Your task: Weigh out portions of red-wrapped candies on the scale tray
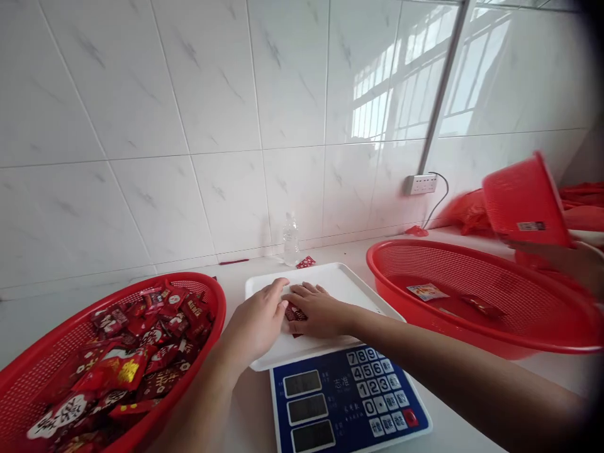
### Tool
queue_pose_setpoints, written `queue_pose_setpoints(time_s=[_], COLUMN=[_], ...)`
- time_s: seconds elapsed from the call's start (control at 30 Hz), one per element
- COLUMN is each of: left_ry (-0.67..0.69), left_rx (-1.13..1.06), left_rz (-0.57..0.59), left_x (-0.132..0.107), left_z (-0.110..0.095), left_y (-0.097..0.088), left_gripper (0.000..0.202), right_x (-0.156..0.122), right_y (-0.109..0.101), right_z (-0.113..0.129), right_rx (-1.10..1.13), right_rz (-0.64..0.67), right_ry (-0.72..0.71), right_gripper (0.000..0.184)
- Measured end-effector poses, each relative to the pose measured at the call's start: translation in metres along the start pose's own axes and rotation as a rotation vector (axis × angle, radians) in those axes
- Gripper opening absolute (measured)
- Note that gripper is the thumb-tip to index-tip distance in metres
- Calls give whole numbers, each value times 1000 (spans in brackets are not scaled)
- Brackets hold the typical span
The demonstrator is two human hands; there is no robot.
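On the white tray (330,277) of a blue digital scale, my two hands meet around a small heap of red snack packets (295,314), mostly hidden under the fingers. My right hand (318,309) lies over the packets with its fingers curled around them. Beside it, my left hand (258,318) has fingers stretched out and thumb apart, its thumb tip close to the packets. At the left stands a red mesh basket (219,302) full of red and dark-red wrapped packets (155,340). The scale's keypad and three dark displays (307,408) face me.
To the right, a large red basket (453,248) holds a few packets. Above it, another person's blurred arm (561,264) is near a tilted red basket (523,204). A clear plastic bottle (290,242) and a patterned red packet (306,262) stand by the wall, below a socket (422,184).
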State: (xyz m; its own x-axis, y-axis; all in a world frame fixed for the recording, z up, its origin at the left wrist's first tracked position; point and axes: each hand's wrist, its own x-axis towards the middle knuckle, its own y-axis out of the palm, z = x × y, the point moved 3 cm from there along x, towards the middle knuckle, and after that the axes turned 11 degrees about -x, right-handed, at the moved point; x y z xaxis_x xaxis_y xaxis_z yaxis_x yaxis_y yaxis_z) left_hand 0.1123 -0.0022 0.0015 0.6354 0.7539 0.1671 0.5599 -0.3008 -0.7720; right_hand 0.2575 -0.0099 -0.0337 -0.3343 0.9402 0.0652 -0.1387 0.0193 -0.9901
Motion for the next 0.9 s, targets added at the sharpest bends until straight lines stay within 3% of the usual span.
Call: queue_pose_setpoints(time_s=[0.13, 0.33, 0.47, 0.6, 0.7, 0.77, 0.9], left_ry=[49, 1, -36, -24, -22, -22, 41], left_rx=[-23, -22, -15, -24, -28, -19, -10], left_rz=[16, 40, 42, 17, 23, 32, 59], left_x=[-1, 1, -3, -6, -6, -6, -11], left_z=[-2, 1, 3, 0, -2, -3, -11], left_y=[1, 4, 2, -1, 1, 3, 7], left_gripper=[38, 39, 43, 41, 41, 41, 39], right_x=[0, -12, -40, -82, -113, -129, -141], right_y=[2, 0, -29, -62, -69, -63, -39], right_z=[-2, -14, -51, -115, -156, -171, -167], right_rx=[-14, -82, -139, -212, -249, -273, -295], right_rz=[-129, -253, -419, -548, -518, -438, -404], right_ry=[-13, 19, 250, 554, 704, 752, 697], right_gripper=[25, 39, 32, 35, 39, 42, 49])
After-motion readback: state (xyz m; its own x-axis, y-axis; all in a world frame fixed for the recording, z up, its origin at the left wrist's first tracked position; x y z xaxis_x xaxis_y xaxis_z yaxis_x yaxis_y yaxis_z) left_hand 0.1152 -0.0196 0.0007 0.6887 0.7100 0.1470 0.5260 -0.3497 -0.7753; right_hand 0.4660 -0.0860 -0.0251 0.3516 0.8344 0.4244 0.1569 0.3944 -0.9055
